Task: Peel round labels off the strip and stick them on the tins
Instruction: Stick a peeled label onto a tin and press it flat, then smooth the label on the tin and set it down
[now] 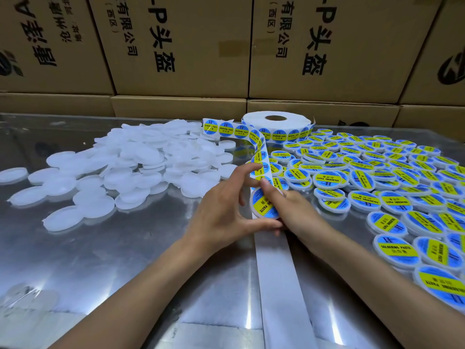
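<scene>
My left hand (224,205) grips a round white tin (263,206) between thumb and fingers, tilted toward me above the steel table. A blue and yellow label covers the tin's face. My right hand (289,207) lies over the tin's right side, its index finger pressing along the label. The label strip (260,152) runs from the roll (275,124) at the back down to my hands. Its bare white backing (276,273) trails toward me. Unlabelled white tins (130,167) are heaped on the left, labelled tins (377,177) on the right.
The shiny steel table (125,260) reflects light in front of me. Stacked cardboard boxes (181,46) form a wall right behind the table. A few clear film scraps (22,295) lie at the near left corner.
</scene>
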